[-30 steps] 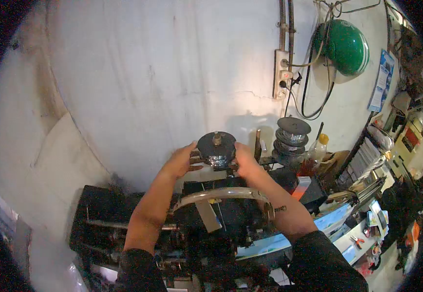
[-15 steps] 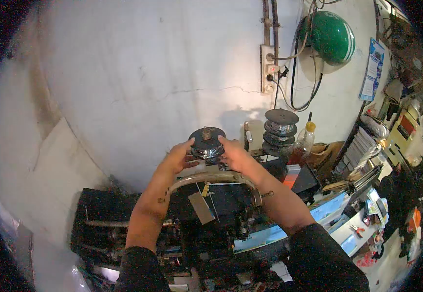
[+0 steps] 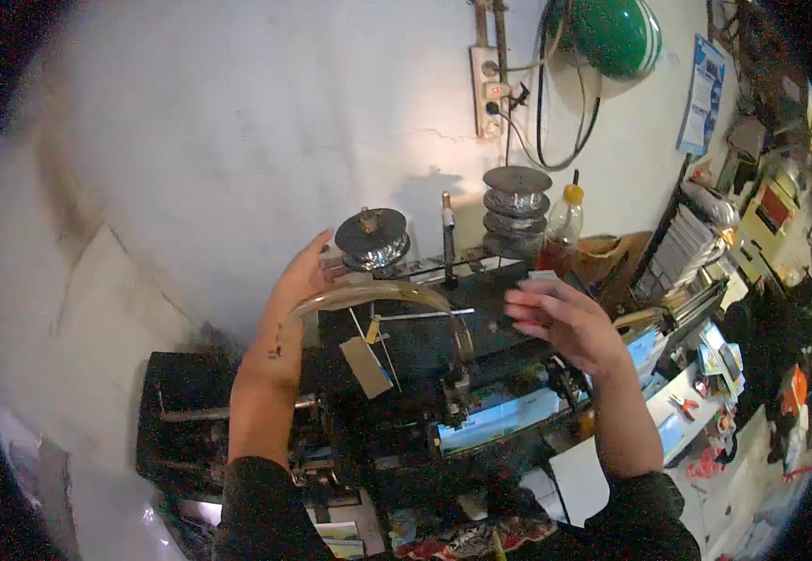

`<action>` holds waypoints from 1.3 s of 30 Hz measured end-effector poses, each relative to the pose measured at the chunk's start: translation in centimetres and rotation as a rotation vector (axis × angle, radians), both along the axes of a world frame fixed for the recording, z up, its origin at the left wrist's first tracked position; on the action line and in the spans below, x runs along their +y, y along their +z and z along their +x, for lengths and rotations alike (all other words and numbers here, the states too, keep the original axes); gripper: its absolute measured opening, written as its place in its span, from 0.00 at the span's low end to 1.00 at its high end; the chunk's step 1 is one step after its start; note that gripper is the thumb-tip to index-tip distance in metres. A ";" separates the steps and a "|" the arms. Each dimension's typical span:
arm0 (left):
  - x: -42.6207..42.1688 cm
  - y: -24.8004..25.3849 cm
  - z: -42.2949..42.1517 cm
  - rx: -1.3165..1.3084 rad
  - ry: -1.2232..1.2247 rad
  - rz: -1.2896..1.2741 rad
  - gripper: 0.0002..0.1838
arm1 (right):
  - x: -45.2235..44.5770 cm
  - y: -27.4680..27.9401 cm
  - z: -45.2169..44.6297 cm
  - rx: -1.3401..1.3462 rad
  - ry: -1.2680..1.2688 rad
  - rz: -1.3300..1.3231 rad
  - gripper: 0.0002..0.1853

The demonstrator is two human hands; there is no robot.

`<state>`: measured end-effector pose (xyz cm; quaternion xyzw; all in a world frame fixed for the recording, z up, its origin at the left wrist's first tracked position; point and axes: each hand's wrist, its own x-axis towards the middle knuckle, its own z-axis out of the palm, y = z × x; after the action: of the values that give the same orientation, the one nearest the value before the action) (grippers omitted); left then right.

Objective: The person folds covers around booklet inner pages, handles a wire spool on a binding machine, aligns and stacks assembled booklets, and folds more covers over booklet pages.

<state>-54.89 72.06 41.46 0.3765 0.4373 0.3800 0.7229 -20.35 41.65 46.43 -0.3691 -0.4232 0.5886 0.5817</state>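
A black-flanged spool of silvery wire (image 3: 375, 255) sits at the back of the dark machine, with a metal knob on its top. Beside its left edge is my left hand (image 3: 305, 273), fingers apart; whether a fingertip touches the flange cannot be made out. My right hand (image 3: 569, 323) is clear of the spool, over the machine's right side, slightly blurred, with fingers loosely stretched and nothing in them. Between my arms arches a curved metal bar (image 3: 378, 292). Under it lies a brown cardboard strip (image 3: 366, 366) on the dark machine (image 3: 415, 341).
A stack of wire spools (image 3: 516, 210) stands at the back right, next to a yellow-capped bottle (image 3: 563, 229). An upright rod (image 3: 448, 238) rises left of the stack. Power cables hang from a wall socket strip (image 3: 486, 92). Red-handled pliers (image 3: 683, 406) lie on the right.
My right hand has left the spool and moved right and toward me. The left hand has stayed at the spool's left side, its fingers looser. The view has shifted slightly.
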 end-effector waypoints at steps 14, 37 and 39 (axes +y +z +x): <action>-2.7 -0.1 -12.8 0.004 0.104 0.391 0.36 | -21.6 -13.6 10.9 -0.305 -0.933 -0.385 0.20; -44.7 -7.8 4.6 0.953 0.648 0.950 0.23 | -42.8 -6.6 29.2 -1.018 -0.503 0.361 0.23; -46.8 -11.4 11.5 0.937 0.457 0.902 0.22 | -45.2 -11.1 30.5 -1.221 -0.487 0.057 0.24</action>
<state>-43.40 25.24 30.05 0.6634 0.5711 0.4650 0.1321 10.11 -3.53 35.30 -0.7064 -0.5967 0.1136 0.3633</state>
